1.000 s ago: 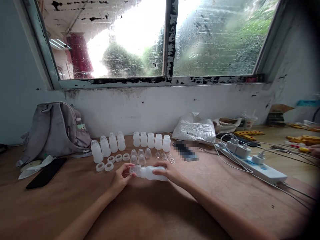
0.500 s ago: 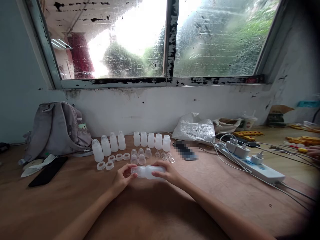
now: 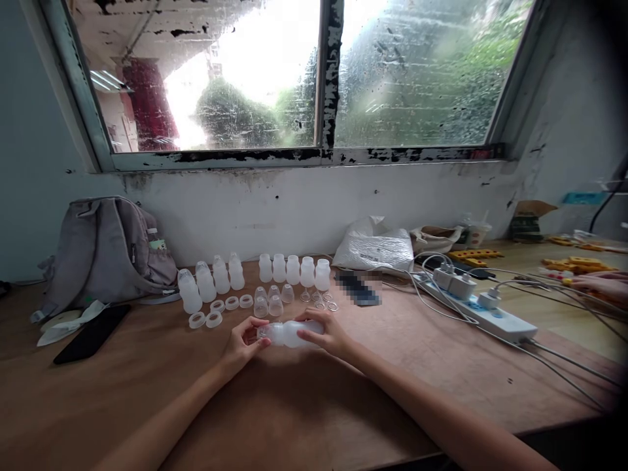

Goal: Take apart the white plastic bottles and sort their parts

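Observation:
A frosted white baby bottle [image 3: 290,335] lies sideways between my hands, close above or on the brown table. My left hand [image 3: 243,343] is closed around its clear cap end. Around the body, towards the base, my right hand [image 3: 330,335] grips with thumb and fingers. Just beyond stand several clear caps [image 3: 275,304], with thin rings [image 3: 332,306] to their right and white collar rings [image 3: 214,318] to their left. Several capped bottles [image 3: 190,292] stand farther back on the left; a row of open bottles [image 3: 293,269] stands behind the caps.
A grey backpack [image 3: 110,248] and a black phone [image 3: 92,333] are on the left. Towards the right are a silver bag [image 3: 375,243], a pixelated dark object [image 3: 359,289], and a white power strip [image 3: 500,320] with loose cables. Another person's hand [image 3: 601,284] shows at the right edge.
The view has shifted slightly, showing more of the table's front edge and the other person's hand. Both my hands keep hold of the bottle in nearly the same pose.

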`<action>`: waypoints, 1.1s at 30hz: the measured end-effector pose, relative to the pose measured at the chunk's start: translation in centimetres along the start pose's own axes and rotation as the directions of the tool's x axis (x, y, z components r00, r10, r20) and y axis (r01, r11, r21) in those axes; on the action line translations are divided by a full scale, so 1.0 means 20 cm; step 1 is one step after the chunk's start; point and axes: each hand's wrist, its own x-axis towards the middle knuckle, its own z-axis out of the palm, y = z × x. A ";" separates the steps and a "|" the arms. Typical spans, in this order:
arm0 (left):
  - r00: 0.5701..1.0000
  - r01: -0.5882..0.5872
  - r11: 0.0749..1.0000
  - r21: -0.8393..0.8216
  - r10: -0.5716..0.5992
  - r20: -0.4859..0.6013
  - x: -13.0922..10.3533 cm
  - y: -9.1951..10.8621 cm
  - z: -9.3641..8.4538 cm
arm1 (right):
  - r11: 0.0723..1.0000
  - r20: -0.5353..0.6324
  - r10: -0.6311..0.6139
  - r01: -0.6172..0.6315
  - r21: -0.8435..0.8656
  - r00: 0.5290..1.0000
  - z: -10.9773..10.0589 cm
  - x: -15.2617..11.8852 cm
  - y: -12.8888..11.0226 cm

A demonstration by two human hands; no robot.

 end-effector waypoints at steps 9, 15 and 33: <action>1.000 -0.012 1.000 -0.014 0.012 0.005 -0.02 -0.02 0.03 | 0.998 -0.083 -0.029 0.024 -0.056 0.996 0.05 -0.01 0.01; 1.000 -0.018 1.000 0.008 0.018 -0.007 -0.03 0.03 0.04 | 0.996 -0.122 -0.084 0.077 -0.054 0.989 0.07 -0.05 0.01; 0.995 -0.079 0.935 0.344 0.052 0.087 0.32 0.47 -0.05 | 0.998 -0.041 0.021 -0.019 0.059 0.999 0.16 0.01 0.04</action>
